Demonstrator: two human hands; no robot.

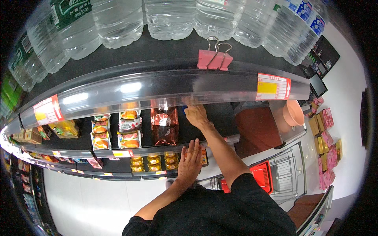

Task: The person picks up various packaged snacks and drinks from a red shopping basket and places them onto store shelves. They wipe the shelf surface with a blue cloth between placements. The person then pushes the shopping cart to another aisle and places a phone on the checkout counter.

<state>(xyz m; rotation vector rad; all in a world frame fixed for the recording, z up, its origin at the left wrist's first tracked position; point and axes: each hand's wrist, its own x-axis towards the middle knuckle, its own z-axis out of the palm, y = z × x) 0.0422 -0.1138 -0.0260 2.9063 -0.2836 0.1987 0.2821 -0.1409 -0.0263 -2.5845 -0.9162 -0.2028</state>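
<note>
My right hand (196,114) reaches onto the middle shelf (195,131), beneath the clear price rail (159,85). Its fingertips are partly hidden behind the rail, and a small blue thing (185,109) shows beside them; whether I grip it I cannot tell. My left hand (190,162) lies lower, palm down with its fingers extended, over the front edge of that shelf. Left of the right hand stand dark red glossy packets (164,126). Farther left are two rows of small wrapped snack packs (129,139) (100,141).
Large clear water bottles (169,20) line the upper shelf, with a pink binder clip (215,60) at its edge. Yellow-wrapped packs (154,162) sit on a lower shelf. To the right are a pink bin (293,113), a wire cart (289,174), a red basket (262,177) and stacked boxes (327,141).
</note>
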